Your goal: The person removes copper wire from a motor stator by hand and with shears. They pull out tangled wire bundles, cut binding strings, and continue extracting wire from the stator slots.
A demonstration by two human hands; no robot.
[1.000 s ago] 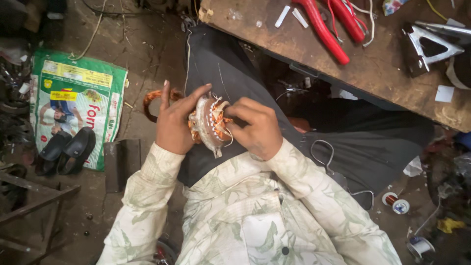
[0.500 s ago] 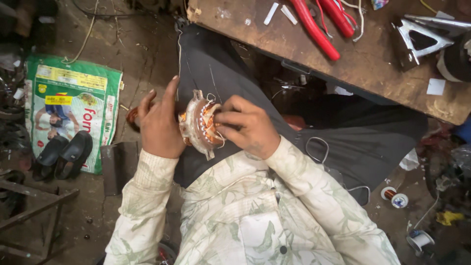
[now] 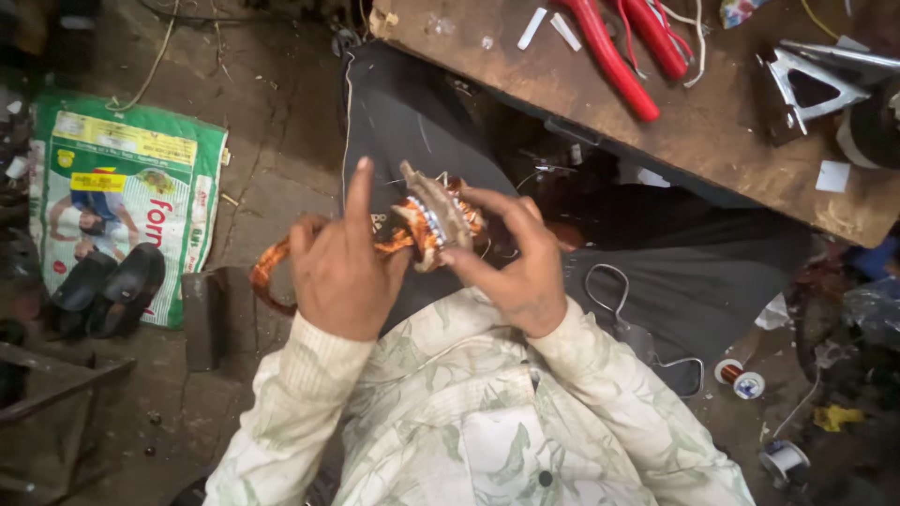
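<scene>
Fingers (image 3: pixel 469 201) of your right hand (image 3: pixel 516 267) pinch the copper-wound stator (image 3: pixel 431 220) at frame centre; your left hand (image 3: pixel 337 272) steadies it, index finger raised.

Single head-worn view, looking steeply down onto the wearer's own chest, forearms and lap. Close range: left hand (image 3: pixel 339 281) and right hand (image 3: pixel 514 267) near frame centre, patterned shirt (image 3: pixel 487 422) filling the bottom edge. Wooden workbench (image 3: pixel 712 141) cutting across the top right, slightly tilted in frame. Dirt floor (image 3: pixel 272 141) and printed sack (image 3: pixel 122 201) off to the left, farther away. No second view, so no overlap to report.
</scene>
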